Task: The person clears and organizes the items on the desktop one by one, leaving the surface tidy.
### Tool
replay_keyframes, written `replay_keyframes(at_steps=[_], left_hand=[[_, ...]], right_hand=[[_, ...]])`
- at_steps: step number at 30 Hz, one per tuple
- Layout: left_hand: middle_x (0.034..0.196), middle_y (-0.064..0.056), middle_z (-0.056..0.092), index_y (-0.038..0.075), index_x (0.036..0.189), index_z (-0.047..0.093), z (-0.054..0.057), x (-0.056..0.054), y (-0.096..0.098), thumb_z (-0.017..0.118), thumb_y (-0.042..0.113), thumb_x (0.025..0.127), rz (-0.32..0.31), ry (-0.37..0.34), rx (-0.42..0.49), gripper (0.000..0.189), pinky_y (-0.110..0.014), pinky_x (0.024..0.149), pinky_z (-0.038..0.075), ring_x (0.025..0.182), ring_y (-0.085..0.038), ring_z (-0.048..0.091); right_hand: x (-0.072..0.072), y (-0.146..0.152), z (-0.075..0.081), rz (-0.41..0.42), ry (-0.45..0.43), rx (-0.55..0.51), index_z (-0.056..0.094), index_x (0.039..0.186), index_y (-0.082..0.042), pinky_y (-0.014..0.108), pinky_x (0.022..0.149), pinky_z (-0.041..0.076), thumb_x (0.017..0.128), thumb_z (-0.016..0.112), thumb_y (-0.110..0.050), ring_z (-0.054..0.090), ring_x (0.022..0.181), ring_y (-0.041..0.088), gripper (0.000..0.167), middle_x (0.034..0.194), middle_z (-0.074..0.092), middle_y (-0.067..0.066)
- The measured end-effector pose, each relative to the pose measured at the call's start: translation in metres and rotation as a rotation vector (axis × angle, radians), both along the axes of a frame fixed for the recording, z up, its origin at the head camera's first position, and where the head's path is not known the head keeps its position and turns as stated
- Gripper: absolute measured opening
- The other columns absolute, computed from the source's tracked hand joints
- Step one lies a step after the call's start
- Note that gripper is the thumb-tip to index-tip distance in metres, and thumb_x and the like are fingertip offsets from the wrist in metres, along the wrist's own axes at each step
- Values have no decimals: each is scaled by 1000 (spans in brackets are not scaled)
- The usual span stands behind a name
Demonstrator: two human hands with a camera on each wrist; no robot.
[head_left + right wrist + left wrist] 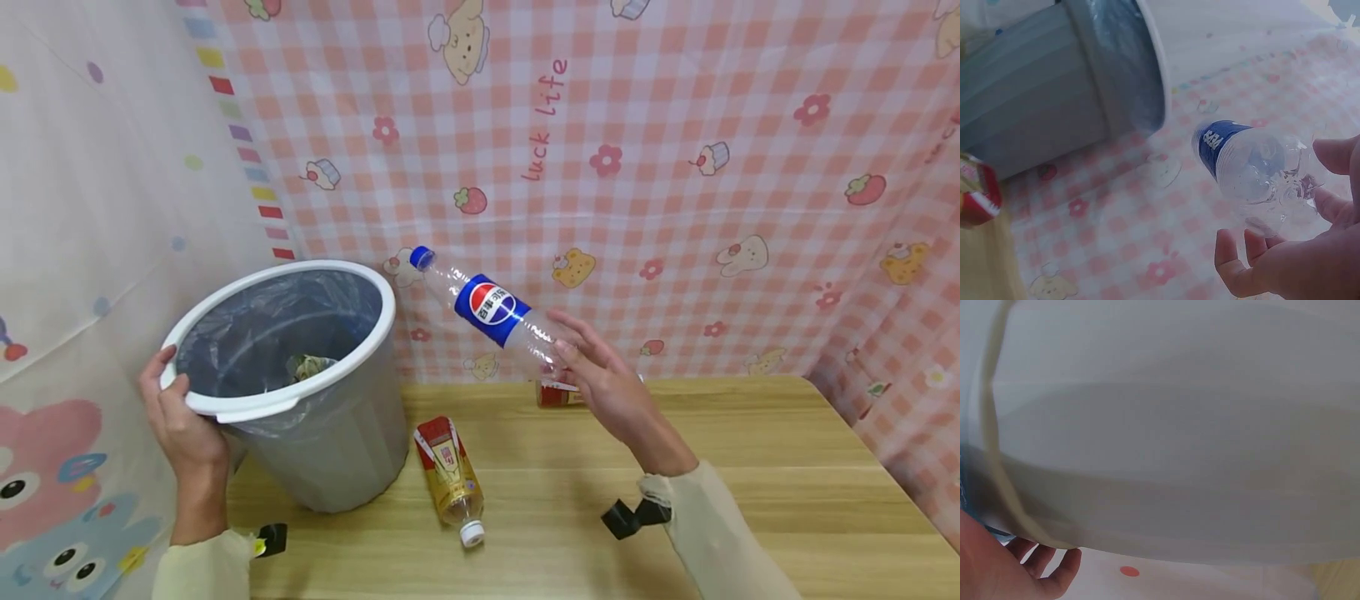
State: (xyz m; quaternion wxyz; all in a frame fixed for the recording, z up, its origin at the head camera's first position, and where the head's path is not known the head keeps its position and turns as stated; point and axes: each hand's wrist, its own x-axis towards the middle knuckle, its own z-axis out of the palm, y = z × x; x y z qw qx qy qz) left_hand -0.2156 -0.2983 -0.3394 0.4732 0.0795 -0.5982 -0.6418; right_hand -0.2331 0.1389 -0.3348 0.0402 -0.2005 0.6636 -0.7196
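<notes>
My right hand (611,383) holds a clear plastic Pepsi bottle (495,310) near its base, fingers and thumb about its lower end. The bottle hangs above the table, tilted, its blue cap pointing up and left toward the bin. In the right wrist view the bottle's ribbed base (1288,187) faces the camera, between the digits. My left hand (183,417) grips the white rim of a grey trash bin (352,442) at its left side. A dark liner covers the bin's inside, and a crumpled greenish piece (309,367) lies within.
A bottle with a red and gold label (453,475) and white cap lies on the wooden table (540,517), right of the bin. Another red-labelled item (555,394) lies by the back edge, partly hidden by my right hand. Patterned cloth (675,208) hangs behind.
</notes>
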Motion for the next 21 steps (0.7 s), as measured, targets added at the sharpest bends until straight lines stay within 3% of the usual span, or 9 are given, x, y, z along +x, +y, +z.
replay_keyframes(at_steps=[5,11,17,21], left_hand=[[134,-4,54,12,133,55,0,0,0,32,12,96,-9,16,12,44,-23,98,35,120,-18,50],[131,-4,54,11,132,56,0,1,1,32,12,96,-17,34,29,43,-22,95,37,116,-18,52],[130,-5,55,11,132,56,0,1,1,32,11,96,-23,47,29,43,-22,94,37,115,-18,52],[129,-5,55,11,131,56,0,0,1,32,11,96,-23,53,33,43,-22,93,38,115,-18,52]], right_hand=[[-1,-9,21,-11,33,37,37,151,-26,38,103,44,105,48,-31,44,129,31,48,147,39,12],[0,-22,43,38,72,-10,36,152,-22,49,105,41,106,44,-25,45,130,33,47,145,42,12],[0,-39,59,64,100,-11,39,150,-19,40,99,46,106,45,-23,45,129,34,45,147,40,14],[-1,-50,67,104,107,-20,41,149,-19,40,98,46,106,44,-21,49,124,32,43,142,44,14]])
